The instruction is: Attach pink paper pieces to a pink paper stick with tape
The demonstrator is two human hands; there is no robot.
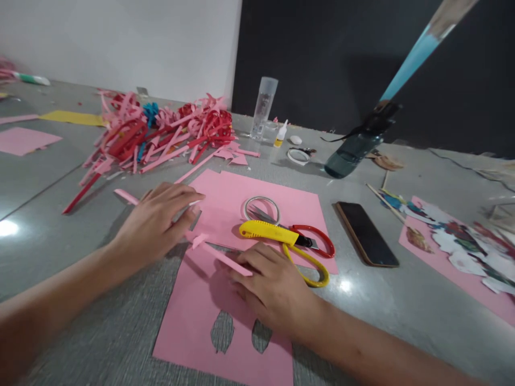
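Holding right hand [273,284]: fingers curled, pinching the 4 o'clock end of a pink paper stick [225,258].
Left hand [159,217]: at 10 o'clock from the right hand, fingers bent, thumb close to the forefinger; whether it grips the stick passing beneath cannot be told.
Pink paper stick: slants from 10 to 4 o'clock, a bow [197,241] between the hands.
Pink sheet [181,321]: under the stick, two leaf-shaped holes [222,332] toward 6 o'clock.
Yellow cutter [263,230]: at 12 o'clock from the right hand, lying across the scissors [330,245].
Paper pile [161,134]: on the tabletop [120,300], 12 o'clock from the left hand.
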